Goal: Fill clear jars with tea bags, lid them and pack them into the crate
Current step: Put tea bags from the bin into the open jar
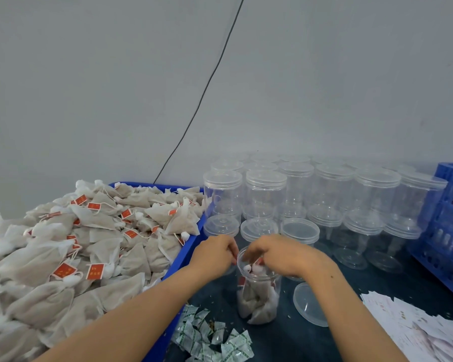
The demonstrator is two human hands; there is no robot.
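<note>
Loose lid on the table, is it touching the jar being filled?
Apart. The head view shows dark table between the loose lid and the jar being filled, which both hands hold at its mouth.

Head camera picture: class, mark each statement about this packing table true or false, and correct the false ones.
1. The jar under the hands has its lid on. False: it is open at the top.
2. Tea bags are inside that jar. True.
3. The right hand rests on the paper slips. False: its fingers reach into the jar's mouth.
4. A loose lid lies on the table right of the jar. True.
5. The blue bin of tea bags sits on the right. False: it is left of the jar.
6. The left hand is at the jar's rim. True.
</note>
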